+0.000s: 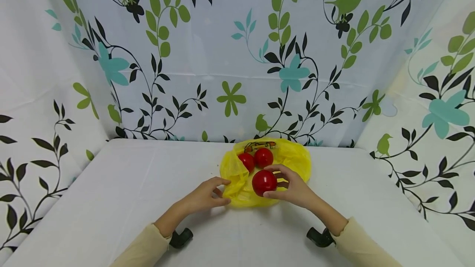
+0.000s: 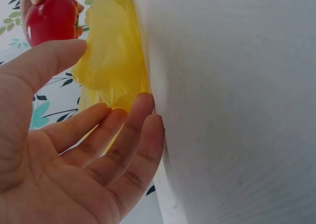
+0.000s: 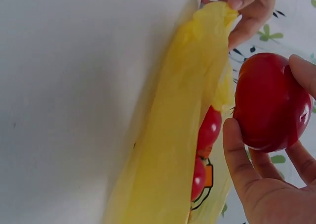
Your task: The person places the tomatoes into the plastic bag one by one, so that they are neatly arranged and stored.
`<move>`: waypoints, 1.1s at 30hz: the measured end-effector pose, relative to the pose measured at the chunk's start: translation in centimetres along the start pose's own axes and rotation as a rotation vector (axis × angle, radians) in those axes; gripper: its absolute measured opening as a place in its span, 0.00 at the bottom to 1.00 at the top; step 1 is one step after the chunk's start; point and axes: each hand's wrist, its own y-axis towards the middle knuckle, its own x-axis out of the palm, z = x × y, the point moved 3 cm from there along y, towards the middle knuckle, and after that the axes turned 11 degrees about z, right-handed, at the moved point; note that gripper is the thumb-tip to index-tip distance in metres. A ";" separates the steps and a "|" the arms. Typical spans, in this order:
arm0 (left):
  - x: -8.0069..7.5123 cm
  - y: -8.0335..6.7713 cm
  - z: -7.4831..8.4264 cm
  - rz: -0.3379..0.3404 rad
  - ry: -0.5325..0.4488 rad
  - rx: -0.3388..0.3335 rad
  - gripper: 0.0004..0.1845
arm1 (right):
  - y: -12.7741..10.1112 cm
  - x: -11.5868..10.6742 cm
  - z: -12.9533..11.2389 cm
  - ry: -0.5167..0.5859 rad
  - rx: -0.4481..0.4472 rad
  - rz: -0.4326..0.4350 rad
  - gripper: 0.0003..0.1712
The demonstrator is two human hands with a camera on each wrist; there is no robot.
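A yellow plastic bag (image 1: 293, 158) lies spread on the table with its mouth open. Two red tomatoes (image 1: 264, 158) sit inside, and the bag's side partly covers the left one. My right hand (image 1: 295, 188) holds a third tomato (image 1: 264, 183) between thumb and fingertips, above the bag's near part; it looks glossy in the right wrist view (image 3: 271, 103). At the bag's left edge is my left hand (image 1: 205, 195), thumb and fingers apart and loosely bent. Its fingertips (image 2: 144, 103) are close to the yellow plastic; whether they touch it I cannot tell.
The white tabletop (image 1: 148, 172) extends around the bag. Patterned curtains (image 1: 208, 65) with leaves and birds stand behind and at both sides. A dark wrist device (image 1: 320, 237) shows at each sleeve. The bag bears an orange and black print (image 3: 209, 176).
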 end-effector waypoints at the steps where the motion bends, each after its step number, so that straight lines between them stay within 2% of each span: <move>1: 0.0 0.0 0.0 0.001 0.001 0.001 0.31 | 0.1 -0.2 0.1 -0.003 0.005 0.009 0.35; 18: -0.1 0.1 -0.1 -0.007 -0.015 -0.002 0.31 | 2.2 -2.9 3.0 -0.063 0.075 0.136 0.36; 23: -0.1 0.1 0.0 -0.006 -0.008 -0.004 0.31 | 2.9 -3.4 3.5 -0.056 0.101 0.158 0.37; 33: 0.0 0.0 -0.2 -0.001 -0.003 -0.001 0.31 | 3.8 -4.1 4.5 -0.117 0.144 0.209 0.37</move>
